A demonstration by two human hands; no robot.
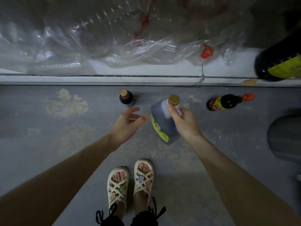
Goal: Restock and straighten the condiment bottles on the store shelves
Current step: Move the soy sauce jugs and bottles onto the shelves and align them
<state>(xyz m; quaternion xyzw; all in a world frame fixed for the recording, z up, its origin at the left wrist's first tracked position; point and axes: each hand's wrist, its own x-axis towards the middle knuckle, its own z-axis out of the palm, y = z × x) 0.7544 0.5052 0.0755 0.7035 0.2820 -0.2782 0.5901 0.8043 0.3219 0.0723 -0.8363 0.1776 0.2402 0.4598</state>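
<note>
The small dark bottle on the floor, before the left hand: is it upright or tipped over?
Upright. The small dark bottle stands on its base, its gold cap facing up.

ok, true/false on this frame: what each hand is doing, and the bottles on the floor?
1. The right hand grips the big jug near its neck. True.
2. The left hand holds the small bottle. False: the hand is open and holds nothing; that bottle stands upright on the floor just beyond the fingertips.
3. The red-capped bottle lies on its side on the floor. True.
4. The big jug has no cap. False: its gold cap is on.
</note>
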